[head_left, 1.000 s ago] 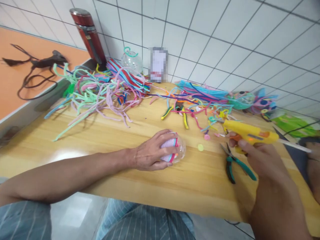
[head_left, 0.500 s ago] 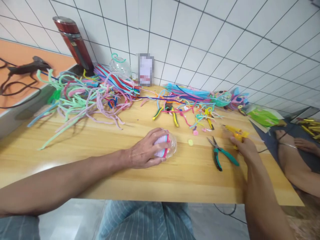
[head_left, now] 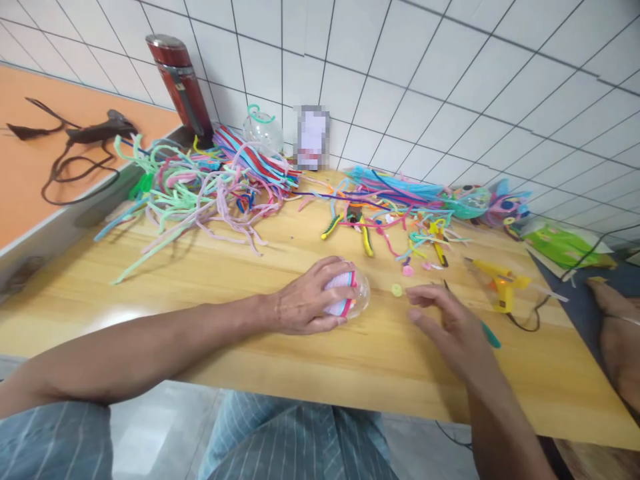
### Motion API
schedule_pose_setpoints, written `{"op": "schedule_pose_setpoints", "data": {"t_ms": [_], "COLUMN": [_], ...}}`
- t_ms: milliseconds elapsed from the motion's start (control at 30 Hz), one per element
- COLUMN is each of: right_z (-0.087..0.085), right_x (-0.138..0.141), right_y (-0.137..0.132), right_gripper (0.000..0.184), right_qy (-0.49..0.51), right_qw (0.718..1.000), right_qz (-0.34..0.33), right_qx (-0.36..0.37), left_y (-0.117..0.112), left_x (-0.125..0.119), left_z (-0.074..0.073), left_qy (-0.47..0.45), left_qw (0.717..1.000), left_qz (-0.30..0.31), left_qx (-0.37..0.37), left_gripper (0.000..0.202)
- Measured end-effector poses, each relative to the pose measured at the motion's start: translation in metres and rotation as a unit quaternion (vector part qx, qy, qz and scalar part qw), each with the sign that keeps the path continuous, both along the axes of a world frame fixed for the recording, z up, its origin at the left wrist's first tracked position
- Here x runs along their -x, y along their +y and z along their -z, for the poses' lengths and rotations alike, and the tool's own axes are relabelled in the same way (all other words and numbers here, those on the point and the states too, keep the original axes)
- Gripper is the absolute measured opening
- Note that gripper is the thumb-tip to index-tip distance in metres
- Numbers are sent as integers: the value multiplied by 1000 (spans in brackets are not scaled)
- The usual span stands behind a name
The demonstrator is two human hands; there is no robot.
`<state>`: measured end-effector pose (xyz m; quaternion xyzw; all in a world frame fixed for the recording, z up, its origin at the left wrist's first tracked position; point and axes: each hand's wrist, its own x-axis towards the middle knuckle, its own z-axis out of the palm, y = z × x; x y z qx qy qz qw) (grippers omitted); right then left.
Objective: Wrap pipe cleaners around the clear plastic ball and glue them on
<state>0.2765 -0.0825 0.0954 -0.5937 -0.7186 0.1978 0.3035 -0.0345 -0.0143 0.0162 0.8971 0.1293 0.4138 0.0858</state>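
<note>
Clear plastic ball (head_left: 350, 298), pink-lilac filling, gripped by left hand (head_left: 305, 303)

A wall (head_left: 450, 80) of white square tiles with dark grout rises behind a light wooden table (head_left: 210, 287), whose varnished top catches pale glare near its left front edge. An orange surface (head_left: 25, 147) adjoins on the left, and smooth grey floor (head_left: 150, 427) shows below the table's edge.
</note>
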Motion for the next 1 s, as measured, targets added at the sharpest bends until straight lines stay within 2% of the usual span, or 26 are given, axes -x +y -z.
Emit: {"op": "schedule_pose_setpoints", "data": {"t_ms": [167, 267, 467, 633, 800, 1000], "right_z": [20, 37, 64, 70, 71, 69], "right_x": [43, 60, 77, 83, 96, 105], "right_y": [1, 1, -2, -2, -1, -3], "right_gripper": [52, 65, 84, 90, 82, 80], "right_qy": [63, 105, 108, 82, 53, 38], "right_qw": [993, 989, 990, 992, 988, 986], "right_qz": [-94, -101, -94, -79, -52, -33], "right_qx": [21, 32, 1, -61, -135, -156], "left_y": [0, 0, 1, 0, -5, -13], "left_x": [-1, -1, 0, 1, 4, 3], "left_z": [-1, 0, 3, -1, -8, -14], "left_qy": [-10, -17, -23, -28, -35, -74], "left_qw": [1000, 1000, 999, 998, 989, 972], "left_qz": [8, 7, 1, 7, 7, 9], "left_qx": [3, 7, 30, 55, 143, 224], "left_gripper": [58, 59, 61, 57, 43, 27]}}
